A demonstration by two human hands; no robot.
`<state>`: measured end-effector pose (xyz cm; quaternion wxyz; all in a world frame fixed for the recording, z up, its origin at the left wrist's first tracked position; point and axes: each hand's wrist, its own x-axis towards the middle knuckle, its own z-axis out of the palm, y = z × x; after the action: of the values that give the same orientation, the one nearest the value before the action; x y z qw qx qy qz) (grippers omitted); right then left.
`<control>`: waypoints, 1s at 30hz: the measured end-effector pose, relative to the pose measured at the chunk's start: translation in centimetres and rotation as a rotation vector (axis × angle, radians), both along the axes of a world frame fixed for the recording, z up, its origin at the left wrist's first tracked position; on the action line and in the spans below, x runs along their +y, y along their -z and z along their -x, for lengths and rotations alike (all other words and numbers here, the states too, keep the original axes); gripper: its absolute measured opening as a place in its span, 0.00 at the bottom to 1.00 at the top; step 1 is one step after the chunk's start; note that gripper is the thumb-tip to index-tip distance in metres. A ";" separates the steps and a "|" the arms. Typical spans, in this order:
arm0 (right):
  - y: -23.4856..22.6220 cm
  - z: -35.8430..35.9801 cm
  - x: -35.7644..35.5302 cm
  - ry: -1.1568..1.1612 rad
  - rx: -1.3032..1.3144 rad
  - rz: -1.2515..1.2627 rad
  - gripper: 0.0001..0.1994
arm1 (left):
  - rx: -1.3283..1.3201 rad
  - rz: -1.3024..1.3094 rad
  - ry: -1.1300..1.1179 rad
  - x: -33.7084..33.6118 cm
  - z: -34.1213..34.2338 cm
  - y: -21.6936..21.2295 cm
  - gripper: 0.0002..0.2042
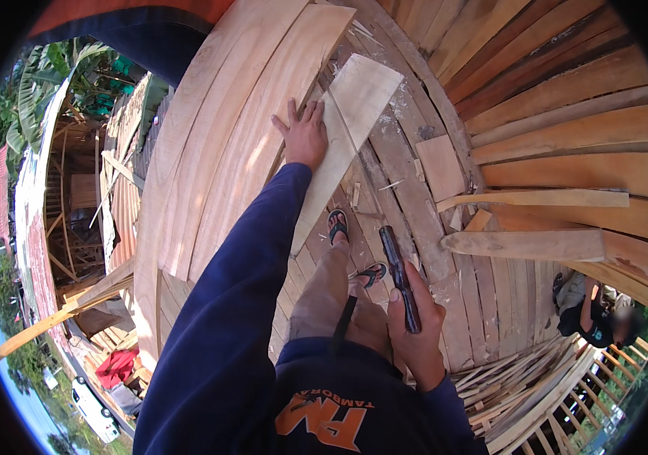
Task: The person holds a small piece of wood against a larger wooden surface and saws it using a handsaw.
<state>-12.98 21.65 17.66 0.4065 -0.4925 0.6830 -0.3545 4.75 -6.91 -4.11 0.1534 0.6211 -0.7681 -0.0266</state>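
Left of the floor [484, 315]: banana leaves [29, 95], a roof [123, 216], a red cloth [117, 368] and a white van [93, 411]. Right of it: a wall [566, 163], a person [600, 326] and a pile of strips [513, 383].

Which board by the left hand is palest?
The whitish board on the right side of the left hand, its far end pointing up and right past the fingers. The planks on the left are tanner.

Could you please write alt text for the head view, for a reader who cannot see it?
A person's left hand rests on wooden boards while the right hand grips a dark, rod-shaped object. Sandalled feet stand on a plank floor scattered with wood scraps, with a timber wall to the right and another person at the lower right.
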 end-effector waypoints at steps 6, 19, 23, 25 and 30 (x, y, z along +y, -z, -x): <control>0.3 0.2 1.4 -0.005 0.034 0.067 0.24 | -0.024 -0.021 -0.025 -0.4 0.1 -0.6 0.22; 0.1 -0.1 -0.9 -0.003 0.007 -0.037 0.26 | -0.040 0.002 0.004 -0.5 0.0 -0.5 0.22; 0.4 0.3 1.5 -0.029 0.044 0.028 0.26 | -0.036 -0.032 -0.021 -0.3 -0.1 -0.1 0.23; -0.2 0.5 2.5 -0.011 0.039 -0.010 0.24 | -0.024 -0.028 -0.011 -0.1 -0.1 0.1 0.22; 0.0 0.5 2.8 -0.042 0.032 0.018 0.26 | -0.010 -0.022 -0.012 0.3 -0.2 0.4 0.22</control>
<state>-13.47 24.47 17.63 0.3987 -0.5160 0.6756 -0.3441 4.93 -6.58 -4.52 0.1428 0.6273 -0.7649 -0.0312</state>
